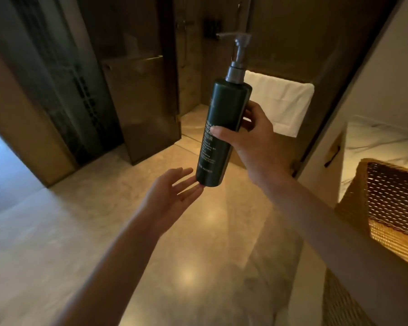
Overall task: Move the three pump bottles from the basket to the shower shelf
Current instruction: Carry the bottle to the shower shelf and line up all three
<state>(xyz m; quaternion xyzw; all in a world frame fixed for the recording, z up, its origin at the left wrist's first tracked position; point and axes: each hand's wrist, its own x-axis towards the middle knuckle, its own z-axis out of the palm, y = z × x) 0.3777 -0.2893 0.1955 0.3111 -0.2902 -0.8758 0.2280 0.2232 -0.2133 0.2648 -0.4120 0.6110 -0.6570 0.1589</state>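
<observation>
- The shower stall (193, 67) stands far ahead beyond a glass door (146, 107); its shelf cannot be made out.
- The woven basket (386, 208) sits near right, its contents hidden.
- The right hand (257, 142) is wrapped round the pump bottle (222, 130), thumb in front, holding it mid-air and nearly upright.
- The left hand (172, 196) is spread flat, fingertips touching the bottle's base.
- The bottle looks rigid, smooth and probably slippery; hold it mid-body, not by the thin pump neck.
</observation>
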